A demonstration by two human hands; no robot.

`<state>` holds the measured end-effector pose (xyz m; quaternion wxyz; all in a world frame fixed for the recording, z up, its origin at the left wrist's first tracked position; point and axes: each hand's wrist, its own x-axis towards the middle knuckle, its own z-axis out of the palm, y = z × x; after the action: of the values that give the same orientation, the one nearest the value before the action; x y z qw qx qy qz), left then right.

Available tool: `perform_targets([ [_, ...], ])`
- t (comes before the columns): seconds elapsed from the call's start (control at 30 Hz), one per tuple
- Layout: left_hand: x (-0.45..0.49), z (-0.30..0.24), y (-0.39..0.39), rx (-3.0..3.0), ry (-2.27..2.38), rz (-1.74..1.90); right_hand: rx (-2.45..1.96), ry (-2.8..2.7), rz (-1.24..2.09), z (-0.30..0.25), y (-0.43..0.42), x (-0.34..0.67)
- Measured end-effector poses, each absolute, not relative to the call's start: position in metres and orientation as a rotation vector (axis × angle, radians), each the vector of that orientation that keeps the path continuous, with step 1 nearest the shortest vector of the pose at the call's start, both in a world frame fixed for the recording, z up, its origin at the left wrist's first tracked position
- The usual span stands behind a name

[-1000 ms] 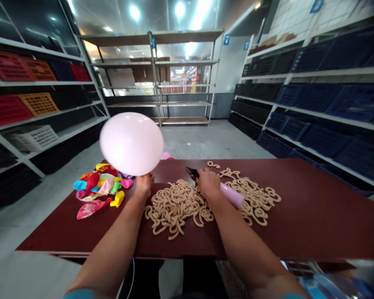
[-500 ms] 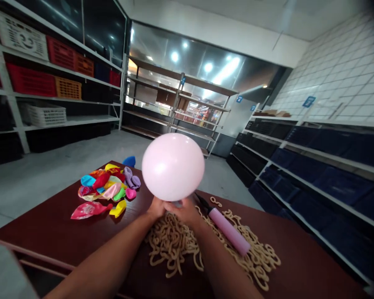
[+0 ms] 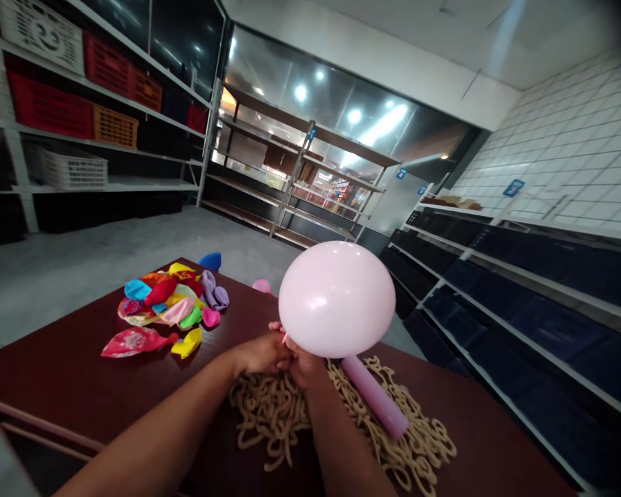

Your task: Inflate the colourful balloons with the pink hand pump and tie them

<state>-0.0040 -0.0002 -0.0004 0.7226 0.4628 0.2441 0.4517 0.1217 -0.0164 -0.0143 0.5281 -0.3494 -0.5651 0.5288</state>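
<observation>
A pale pink balloon (image 3: 336, 298), blown up round, leans to the right above the table. Its neck sits between my two hands at its lower left. My left hand (image 3: 263, 352) is closed with its fingers at the neck. Pressed close beside it, my right hand (image 3: 303, 362) is closed at the balloon's base, partly covered by the balloon. Beneath both hands spreads a heap of beige, curled, rope-like pieces (image 3: 272, 414). To the right, a pink balloon pump (image 3: 377, 400) lies on more of these pieces, its far end hidden behind the balloon.
Uninflated balloons (image 3: 170, 297) in many colours lie piled at the left of the dark brown table (image 3: 150, 393). A pink rounded thing (image 3: 261, 285) shows beyond the far edge. Shelves with crates (image 3: 52, 107) stand left, dark bins (image 3: 548, 297) right, and a metal rack (image 3: 294, 186) behind.
The balloon has tipped and shifted to the right, baring its neck. My left hand has turned across the neck, and the hands have drawn together. The view has swung slightly.
</observation>
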Motion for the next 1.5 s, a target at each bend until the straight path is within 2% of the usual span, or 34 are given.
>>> perform_targets([
  [0.13, -0.007, 0.008, 0.002, 1.194, 0.504, 0.663, -0.760, -1.133, 1.411, -0.016, -0.014, 0.115],
  [0.33, -0.013, 0.011, 0.006, 1.026, 0.509, 0.612, -0.793, -1.092, 1.471, -0.010, -0.019, 0.115],
  [0.5, -0.011, 0.007, 0.006, 0.926, 0.568, 0.788, -0.835, -1.050, 1.394, -0.006, -0.017, 0.115],
  [0.83, -0.009, 0.007, 0.006, 0.933, 0.351, 0.609, -0.664, -0.940, 1.502, -0.008, -0.015, 0.117],
  [1.0, -0.009, 0.005, 0.010, 0.895, 0.388, 0.583, -0.746, -1.010, 1.401, -0.007, -0.014, 0.112],
  [1.13, -0.012, 0.004, 0.019, 0.797, 0.377, 0.760, -0.957, -1.222, 1.237, -0.004, -0.017, 0.116],
  [1.27, -0.019, 0.007, 0.030, 0.611, 0.385, 0.959, -1.223, -1.801, 1.024, 0.008, -0.024, 0.133],
  [1.4, -0.023, 0.007, 0.037, 0.486, 0.406, 1.037, -1.127, -2.250, 0.821, 0.021, -0.028, 0.144],
  [1.5, -0.023, 0.006, 0.038, 0.441, 0.403, 1.074, -1.049, -2.406, 0.798, 0.022, -0.028, 0.141],
])
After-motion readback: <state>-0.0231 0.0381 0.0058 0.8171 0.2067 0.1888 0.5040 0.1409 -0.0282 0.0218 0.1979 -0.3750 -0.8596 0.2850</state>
